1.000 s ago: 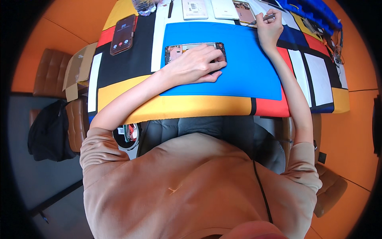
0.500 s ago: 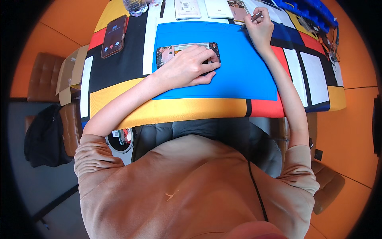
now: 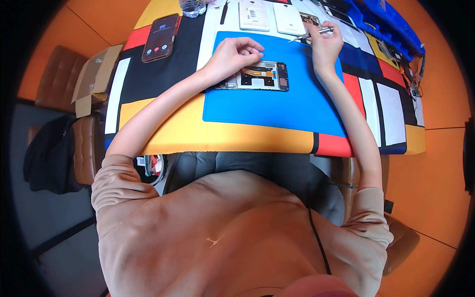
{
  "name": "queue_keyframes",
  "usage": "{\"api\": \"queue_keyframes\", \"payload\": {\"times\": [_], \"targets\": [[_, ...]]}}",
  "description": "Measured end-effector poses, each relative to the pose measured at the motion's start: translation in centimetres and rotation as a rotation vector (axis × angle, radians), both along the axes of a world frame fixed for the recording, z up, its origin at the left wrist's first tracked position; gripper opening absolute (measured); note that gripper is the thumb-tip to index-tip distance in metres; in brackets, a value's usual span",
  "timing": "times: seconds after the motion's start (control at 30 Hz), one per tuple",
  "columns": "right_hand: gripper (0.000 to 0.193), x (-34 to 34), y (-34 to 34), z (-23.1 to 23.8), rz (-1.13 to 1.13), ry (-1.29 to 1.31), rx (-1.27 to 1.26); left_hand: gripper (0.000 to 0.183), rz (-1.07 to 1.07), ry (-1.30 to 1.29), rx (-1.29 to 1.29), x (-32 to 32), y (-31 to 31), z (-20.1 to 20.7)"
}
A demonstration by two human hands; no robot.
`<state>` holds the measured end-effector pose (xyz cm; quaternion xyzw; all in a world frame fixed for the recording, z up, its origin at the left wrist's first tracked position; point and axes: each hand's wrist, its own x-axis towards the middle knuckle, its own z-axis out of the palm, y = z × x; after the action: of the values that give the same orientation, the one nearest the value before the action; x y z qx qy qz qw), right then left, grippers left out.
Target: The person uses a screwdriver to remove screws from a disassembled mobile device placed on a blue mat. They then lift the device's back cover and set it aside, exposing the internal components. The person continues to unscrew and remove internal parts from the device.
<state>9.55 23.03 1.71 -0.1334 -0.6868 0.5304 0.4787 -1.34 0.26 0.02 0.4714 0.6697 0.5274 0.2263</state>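
An opened phone (image 3: 269, 75) lies on the blue mat (image 3: 277, 111), its inner parts showing, among them an orange flex cable and dark panels. My left hand (image 3: 236, 53) is at the phone's far left edge, its fingers curled in; whether they hold anything small is hidden. Part of the phone's left end lies under that wrist. My right hand (image 3: 326, 47), at the mat's far right, grips a slim pen-like metal tool (image 3: 309, 35). Its fine tip points left, above the mat's far edge and away from the phone.
Along the far side are tweezers (image 3: 224, 12), two white phone-like panels (image 3: 254, 16) and a partly hidden opened device (image 3: 310, 20). A dark phone (image 3: 161, 38) and a plastic bottle (image 3: 192, 7) are at left. Blue bins (image 3: 391, 27) stand far right; a cardboard box (image 3: 96, 76) stands beyond the left edge.
My left hand has moved off the phone's middle toward its far left edge, uncovering the inner parts. My right hand still grips the tool, now turned so its tip shows. The view has shifted slightly.
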Motion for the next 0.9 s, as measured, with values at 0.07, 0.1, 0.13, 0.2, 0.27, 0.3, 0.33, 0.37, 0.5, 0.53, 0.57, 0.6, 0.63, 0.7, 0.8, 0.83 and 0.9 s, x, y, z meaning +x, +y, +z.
{"api": "queue_keyframes", "payload": {"times": [0.07, 0.1, 0.13, 0.2, 0.27, 0.3, 0.33, 0.37, 0.5, 0.53, 0.57, 0.6, 0.63, 0.7, 0.8, 0.83, 0.9], "targets": [[0.027, -0.7, -1.7, -0.7, 0.048, 0.025, 0.046, 0.029, -0.004, 0.009, -0.005, -0.1, 0.1, -0.3], [0.028, -0.8, -2.3, -1.2, 0.083, 0.031, 0.03, 0.029, -0.011, 0.017, -0.006, -0.1, 0.2, -0.5], [0.026, -0.9, -2.9, -1.8, 0.103, 0.051, 0.055, 0.029, -0.008, 0.029, -0.018, 0.0, 0.2, -0.6], [0.023, -1.0, -3.5, -2.9, 0.171, 0.09, 0.072, 0.027, 0.013, 0.122, 0.031, 0.0, 0.3, -0.7], [0.025, -1.0, -3.6, -3.6, 0.195, 0.082, 0.116, 0.026, 0.027, 0.167, 0.035, 0.1, 0.2, -0.8], [0.028, -1.0, -3.5, -3.7, 0.218, 0.078, 0.143, 0.026, 0.037, 0.172, 0.021, 0.0, 0.2, -0.9], [0.029, -1.0, -3.6, -3.8, 0.223, 0.103, 0.164, 0.024, 0.041, 0.193, 0.0, 0.0, 0.1, -0.9], [0.029, -1.0, -3.6, -3.8, 0.229, 0.109, 0.165, 0.024, 0.035, 0.181, 0.008, 0.0, 0.1, -0.9], [0.024, -0.6, -4.6, -3.0, 0.194, 0.072, 0.134, 0.022, 0.039, 0.174, 0.004, 0.1, -0.1, -0.6], [0.023, -0.3, -5.0, -2.8, 0.156, 0.019, 0.069, 0.022, 0.047, 0.177, -0.01, 0.1, -0.1, -0.6], [0.023, 0.0, -5.5, -2.6, 0.118, -0.032, 0.003, 0.021, 0.045, 0.168, -0.017, 0.2, -0.1, -0.4], [0.028, 0.1, -5.7, -2.3, 0.132, -0.035, -0.036, 0.021, 0.046, 0.164, -0.031, 0.1, -0.2, -0.3], [0.03, 0.3, -6.0, -2.1, 0.121, -0.032, -0.009, 0.02, 0.049, 0.159, -0.044, 0.1, -0.2, -0.2], [0.034, 0.4, -6.3, -1.6, 0.101, -0.027, 0.046, 0.019, 0.046, 0.141, -0.035, 0.2, -0.2, -0.2], [0.036, 0.5, -6.6, -1.3, 0.125, -0.027, -0.001, 0.018, 0.043, 0.117, -0.027, 0.2, -0.3, -0.2], [0.034, 0.5, -6.6, -1.3, 0.126, -0.019, 0.009, 0.017, 0.045, 0.115, -0.029, 0.2, -0.3, -0.2], [0.029, 0.5, -6.6, -1.4, 0.129, -0.003, 0.031, 0.017, 0.039, 0.129, -0.015, 0.1, -0.3, -0.2]]}}
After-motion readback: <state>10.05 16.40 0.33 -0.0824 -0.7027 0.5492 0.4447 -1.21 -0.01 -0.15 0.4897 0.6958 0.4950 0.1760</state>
